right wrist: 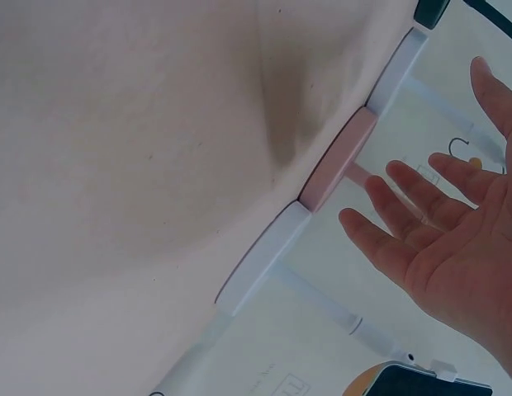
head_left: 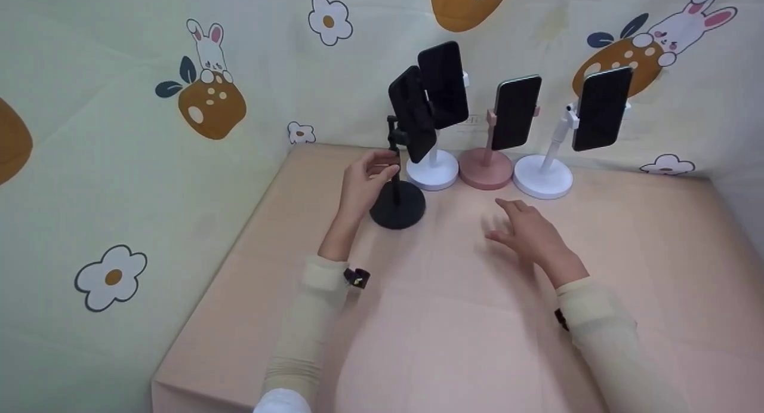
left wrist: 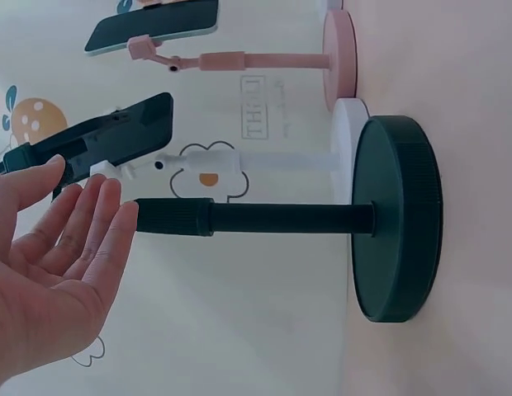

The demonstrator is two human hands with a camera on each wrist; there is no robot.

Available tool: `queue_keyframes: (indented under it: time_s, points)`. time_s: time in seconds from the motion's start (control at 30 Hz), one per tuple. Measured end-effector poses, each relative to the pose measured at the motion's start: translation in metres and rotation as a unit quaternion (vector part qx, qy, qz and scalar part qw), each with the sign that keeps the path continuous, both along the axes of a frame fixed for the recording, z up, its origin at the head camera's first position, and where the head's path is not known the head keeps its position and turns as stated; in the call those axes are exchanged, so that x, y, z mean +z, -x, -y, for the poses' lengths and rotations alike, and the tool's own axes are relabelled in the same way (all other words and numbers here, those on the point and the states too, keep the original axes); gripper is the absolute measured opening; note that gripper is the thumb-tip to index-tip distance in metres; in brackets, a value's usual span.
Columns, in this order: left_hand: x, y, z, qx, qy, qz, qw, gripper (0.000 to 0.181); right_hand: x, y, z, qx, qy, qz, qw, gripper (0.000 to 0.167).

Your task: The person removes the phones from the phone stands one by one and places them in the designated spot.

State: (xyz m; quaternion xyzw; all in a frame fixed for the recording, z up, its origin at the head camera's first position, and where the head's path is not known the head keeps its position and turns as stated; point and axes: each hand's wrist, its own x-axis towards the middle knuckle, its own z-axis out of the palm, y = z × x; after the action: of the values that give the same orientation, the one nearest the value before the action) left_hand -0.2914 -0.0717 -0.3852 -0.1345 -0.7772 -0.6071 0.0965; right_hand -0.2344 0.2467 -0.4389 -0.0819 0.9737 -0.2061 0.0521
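Beside the pole of a black phone stand is my left hand, its fingers loosely bent. In the left wrist view, the fingertips lie by the ribbed top of the pole without wrapping round it; whether they touch it I cannot tell. That stand bears a dark smartphone, tilted, partly overlapping another smartphone on a white phone stand behind. Over the table, my right hand is spread and holds nothing, in front of a pink phone stand and a second white phone stand.
Smartphones sit on the pink stand and the right white stand too. All the stands are close together near the back edge of the cloth-covered table. Behind them hangs a patterned curtain with rabbits and flowers.
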Motion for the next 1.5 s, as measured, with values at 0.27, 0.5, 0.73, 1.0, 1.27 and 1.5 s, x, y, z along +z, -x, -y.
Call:
queue_keyframes:
  time_s: [0.27, 0.5, 0.73, 1.0, 1.27, 1.5]
  points:
    - [0.001, -0.004, -0.002, -0.001, -0.005, -0.01, 0.9999, 0.027, 0.0, 0.0, 0.0, -0.002, 0.003, 0.006, 1.0, 0.08]
    - [0.005, -0.005, -0.004, -0.003, -0.008, -0.014, 0.9999, 0.029, 0.001, 0.001, -0.001, 0.001, 0.004, -0.003, 1.0, 0.08]
    - [0.011, -0.007, -0.002, 0.0, -0.004, -0.04, 0.9992, 0.037, 0.003, 0.002, 0.001, 0.005, 0.001, -0.014, 0.9999, 0.08]
    - [0.017, -0.008, -0.003, 0.001, -0.015, -0.045, 0.9989, 0.037, 0.006, 0.002, 0.004, 0.004, 0.006, -0.006, 1.0, 0.081]
    - [0.022, -0.008, -0.007, 0.008, -0.025, -0.042, 0.9988, 0.04, 0.011, 0.004, 0.003, 0.009, 0.006, -0.005, 0.9999, 0.087]
    - [0.026, -0.009, -0.011, 0.008, -0.029, -0.049, 0.9983, 0.046, 0.015, 0.005, 0.005, 0.011, 0.016, -0.003, 0.9998, 0.086]
